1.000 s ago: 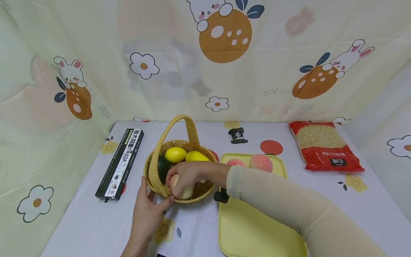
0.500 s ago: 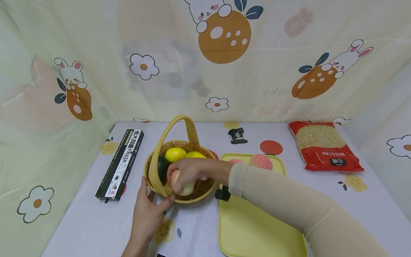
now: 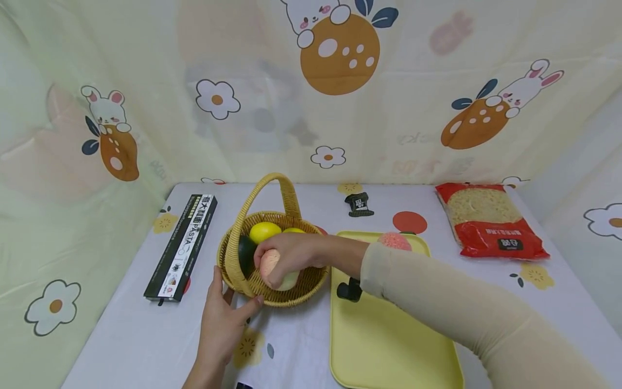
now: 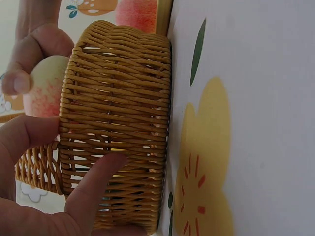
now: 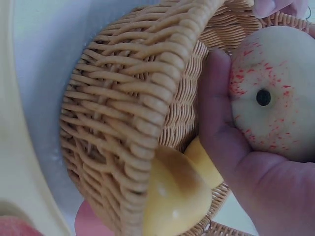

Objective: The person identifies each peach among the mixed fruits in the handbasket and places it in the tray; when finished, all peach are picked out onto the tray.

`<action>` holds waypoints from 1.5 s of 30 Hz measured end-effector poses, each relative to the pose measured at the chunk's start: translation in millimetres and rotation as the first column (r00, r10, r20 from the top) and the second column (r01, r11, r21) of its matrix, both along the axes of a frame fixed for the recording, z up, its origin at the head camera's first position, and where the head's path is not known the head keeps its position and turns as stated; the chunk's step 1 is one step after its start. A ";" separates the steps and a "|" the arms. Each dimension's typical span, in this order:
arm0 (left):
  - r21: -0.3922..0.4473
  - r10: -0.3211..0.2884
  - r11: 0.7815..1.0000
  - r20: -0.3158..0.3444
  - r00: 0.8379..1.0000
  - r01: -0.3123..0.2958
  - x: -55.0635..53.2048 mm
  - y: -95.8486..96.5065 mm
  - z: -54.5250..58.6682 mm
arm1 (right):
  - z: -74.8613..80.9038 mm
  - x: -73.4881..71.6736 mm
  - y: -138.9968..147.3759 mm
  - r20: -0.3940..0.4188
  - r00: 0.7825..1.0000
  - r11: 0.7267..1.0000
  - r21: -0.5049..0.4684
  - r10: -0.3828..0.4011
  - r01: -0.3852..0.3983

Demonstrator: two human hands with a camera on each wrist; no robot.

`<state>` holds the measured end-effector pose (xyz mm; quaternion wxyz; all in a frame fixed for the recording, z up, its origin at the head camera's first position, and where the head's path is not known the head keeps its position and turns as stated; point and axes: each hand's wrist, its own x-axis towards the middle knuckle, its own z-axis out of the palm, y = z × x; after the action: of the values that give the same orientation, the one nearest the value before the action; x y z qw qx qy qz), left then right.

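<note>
My left hand (image 3: 221,319) holds the near left side of a wicker basket (image 3: 291,303), thumb at the rim and fingers along the woven wall. My right hand (image 3: 293,251) grips a pale peach with red speckles (image 5: 275,93), fingers curled round it. In the left wrist view the peach (image 4: 47,88) shows beyond the rim, partly hidden by the basket. Inside the basket lie a yellow lemon (image 3: 264,232), another yellow fruit (image 5: 177,196) and a dark green item (image 3: 246,255). The right hand covers part of the basket's contents.
A yellow tray (image 3: 398,340) stands right of the basket, with a pink peach (image 3: 394,241) at its far end, under the right forearm's reach. Farther right lies a red-and-clear food bag (image 3: 493,221). A black pasta box (image 3: 182,248) is at left, a small black packet (image 3: 359,204) behind.
The right hand has risen and shifted a little right with the peach, showing more of the basket's inside. Its forearm now hides one tray peach. The left hand stays on the basket.
</note>
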<state>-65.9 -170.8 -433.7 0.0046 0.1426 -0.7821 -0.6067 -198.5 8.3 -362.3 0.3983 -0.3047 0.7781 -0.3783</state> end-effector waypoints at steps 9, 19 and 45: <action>0.001 0.003 1.000 0.001 1.000 -0.003 1.1 -0.7 0.9 | 13.5 1.0 13.4 -0.045 0.999 0.999 -0.053 -0.004 0.001; 0.019 0.006 1.000 -0.013 1.000 -0.006 0.7 0.1 0.4 | 27.6 4.6 38.2 -0.052 0.997 0.995 -0.094 -0.050 0.045; 0.018 0.009 1.000 0.010 1.000 -0.010 1.7 1.0 0.4 | 43.1 39.2 151.3 -0.078 0.950 0.934 -0.223 -0.303 0.280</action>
<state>-64.2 -169.8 -433.3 0.0021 0.1495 -0.7760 -0.6128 -159.3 159.5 -319.1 0.2597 -0.2465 0.7914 -0.4955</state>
